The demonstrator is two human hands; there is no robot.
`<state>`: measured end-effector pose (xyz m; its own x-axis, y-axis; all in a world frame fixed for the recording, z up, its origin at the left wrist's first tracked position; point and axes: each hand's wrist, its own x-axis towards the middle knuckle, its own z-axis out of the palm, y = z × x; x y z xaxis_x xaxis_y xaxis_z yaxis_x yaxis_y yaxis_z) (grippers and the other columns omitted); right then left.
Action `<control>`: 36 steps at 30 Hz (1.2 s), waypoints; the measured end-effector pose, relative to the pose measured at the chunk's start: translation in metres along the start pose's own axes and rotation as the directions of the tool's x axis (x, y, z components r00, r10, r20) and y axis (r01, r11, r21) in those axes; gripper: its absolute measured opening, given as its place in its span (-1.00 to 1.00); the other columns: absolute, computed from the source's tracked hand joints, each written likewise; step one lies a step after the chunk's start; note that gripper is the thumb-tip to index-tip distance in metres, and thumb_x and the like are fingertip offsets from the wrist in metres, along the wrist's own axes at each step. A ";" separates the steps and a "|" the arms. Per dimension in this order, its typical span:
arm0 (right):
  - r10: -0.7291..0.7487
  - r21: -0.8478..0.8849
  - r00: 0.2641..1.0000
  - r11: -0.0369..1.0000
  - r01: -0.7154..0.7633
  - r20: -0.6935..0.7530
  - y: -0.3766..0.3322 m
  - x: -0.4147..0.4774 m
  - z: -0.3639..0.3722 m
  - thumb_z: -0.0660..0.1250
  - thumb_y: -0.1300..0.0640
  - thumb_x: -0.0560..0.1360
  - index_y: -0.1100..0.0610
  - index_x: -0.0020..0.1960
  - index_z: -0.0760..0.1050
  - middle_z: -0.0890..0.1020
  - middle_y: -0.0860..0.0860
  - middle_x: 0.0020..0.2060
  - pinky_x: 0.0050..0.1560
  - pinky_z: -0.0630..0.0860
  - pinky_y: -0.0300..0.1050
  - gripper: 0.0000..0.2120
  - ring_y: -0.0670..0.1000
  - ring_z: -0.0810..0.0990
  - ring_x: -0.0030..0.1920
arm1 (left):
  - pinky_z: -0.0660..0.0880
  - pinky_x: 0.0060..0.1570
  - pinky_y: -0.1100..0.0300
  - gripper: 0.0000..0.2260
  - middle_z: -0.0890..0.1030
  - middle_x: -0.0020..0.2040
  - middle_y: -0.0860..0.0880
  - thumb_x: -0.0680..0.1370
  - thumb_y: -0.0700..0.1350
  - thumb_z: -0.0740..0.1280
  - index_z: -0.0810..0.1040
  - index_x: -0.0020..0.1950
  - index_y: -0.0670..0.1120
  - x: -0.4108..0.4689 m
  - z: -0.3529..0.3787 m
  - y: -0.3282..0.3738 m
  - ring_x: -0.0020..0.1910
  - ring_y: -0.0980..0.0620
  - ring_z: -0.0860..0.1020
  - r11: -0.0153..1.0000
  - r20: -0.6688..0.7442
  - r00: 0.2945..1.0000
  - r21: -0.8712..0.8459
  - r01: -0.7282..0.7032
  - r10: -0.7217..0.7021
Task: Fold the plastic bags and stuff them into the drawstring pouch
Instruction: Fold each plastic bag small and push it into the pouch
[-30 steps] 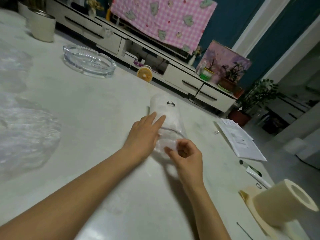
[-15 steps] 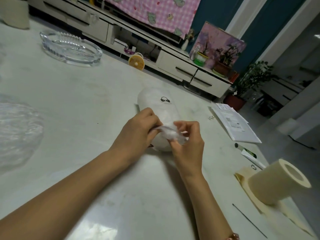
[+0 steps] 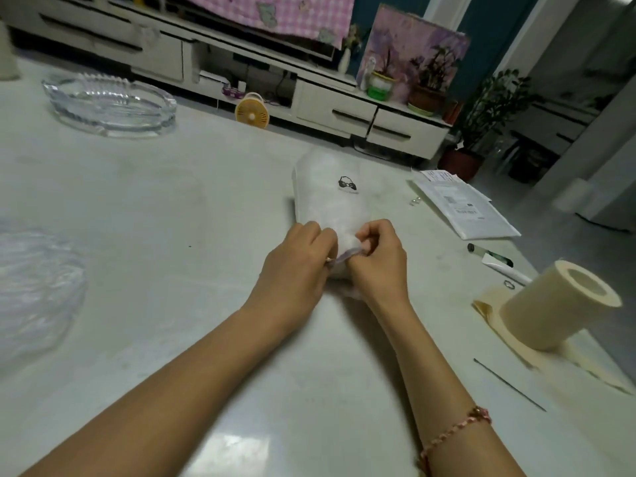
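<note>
Pink wrist bracelet (image 3: 455, 431) — perhaps beaded

Your left hand (image 3: 292, 266) and right hand (image 3: 377, 263) cover the near end of the pouch (image 3: 327, 197), so you cannot see its opening, and your fingertips curl out of sight against the fabric. The black print (image 3: 347, 184) on it is too small to read, as is the label on the mailer (image 3: 464, 208) at 2 o'clock. At 9 o'clock the plastic bag (image 3: 31, 287) runs off the left edge. At 10 o'clock a pale object (image 3: 6, 53) is cut off too, and what it is cannot be told.
</note>
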<state>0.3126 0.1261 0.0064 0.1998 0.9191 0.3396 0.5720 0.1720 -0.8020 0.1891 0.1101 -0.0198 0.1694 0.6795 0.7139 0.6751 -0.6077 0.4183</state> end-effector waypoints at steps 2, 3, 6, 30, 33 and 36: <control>-0.080 0.083 0.990 0.994 0.070 0.117 -0.004 -0.003 -0.001 0.35 0.38 0.35 0.06 -0.05 0.45 0.44 -0.04 -0.22 -0.26 0.33 -0.36 -0.72 -0.16 0.39 -0.32 | 0.31 -0.42 0.13 -0.91 0.47 -0.20 -0.10 0.38 -0.30 0.28 0.45 -0.17 -0.16 0.001 -0.007 -0.006 -0.17 -0.04 0.37 0.997 -0.011 0.997 0.033 0.074 -0.073; -0.116 0.100 0.982 0.990 0.101 0.151 -0.005 -0.006 -0.001 0.36 0.35 0.37 0.08 0.02 0.48 0.44 -0.02 -0.16 -0.22 0.35 -0.39 -0.71 -0.18 0.41 -0.29 | 0.30 -0.37 0.13 -0.90 0.46 -0.18 -0.09 0.40 -0.32 0.30 0.46 -0.14 -0.16 0.003 -0.011 -0.010 -0.15 -0.06 0.39 0.992 -0.020 0.992 0.031 0.122 -0.121; -0.237 0.020 0.965 0.971 0.237 0.114 -0.004 -0.006 0.000 0.37 0.31 0.40 0.10 0.05 0.51 0.45 -0.04 -0.13 -0.18 0.36 -0.45 -0.75 -0.28 0.43 -0.24 | 0.33 -0.30 0.11 -0.86 0.38 -0.17 -0.01 0.40 -0.35 0.32 0.47 -0.11 -0.16 0.007 -0.020 -0.018 -0.14 -0.05 0.39 0.985 -0.036 0.985 0.013 0.172 -0.171; -0.281 -0.045 0.960 0.959 0.280 -0.017 -0.043 -0.108 0.030 0.19 0.32 0.40 0.17 -0.01 0.51 0.52 0.05 -0.12 -0.12 0.41 -0.14 -0.78 -0.02 0.43 -0.21 | 0.47 0.08 0.02 -0.74 0.55 0.04 -0.13 0.39 -0.35 0.31 0.53 0.06 -0.17 -0.124 -0.139 -0.025 0.09 -0.02 0.40 0.896 -0.182 0.972 0.391 0.209 -0.147; -0.331 0.077 0.850 0.941 0.329 0.411 -0.071 -0.139 0.058 0.29 0.28 0.48 -0.02 0.14 0.42 0.49 -0.07 -0.01 -0.04 0.36 -0.42 -0.70 -0.17 0.47 -0.06 | 0.42 0.15 -0.12 -0.61 0.52 0.16 -0.19 0.36 -0.29 0.38 0.46 0.17 -0.17 -0.147 -0.164 -0.038 0.18 -0.10 0.37 0.809 -0.184 0.963 0.524 0.266 -0.197; -0.356 -0.045 0.718 0.880 0.474 0.599 -0.085 -0.135 0.074 0.29 0.12 0.51 0.00 0.35 0.34 0.46 -0.03 0.16 0.19 0.35 -0.24 -0.58 -0.08 0.44 0.15 | 0.49 0.05 -0.11 -0.71 0.60 0.04 -0.17 0.41 -0.25 0.35 0.53 0.12 -0.20 -0.161 -0.191 -0.052 0.05 -0.17 0.53 0.733 -0.242 0.905 0.531 0.426 -0.351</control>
<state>0.1776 0.0134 -0.0077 -0.5363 0.8107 0.2349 0.6338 0.5705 -0.5223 -0.0103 -0.0455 -0.0494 -0.2570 0.7286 0.6349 0.9479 0.0623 0.3123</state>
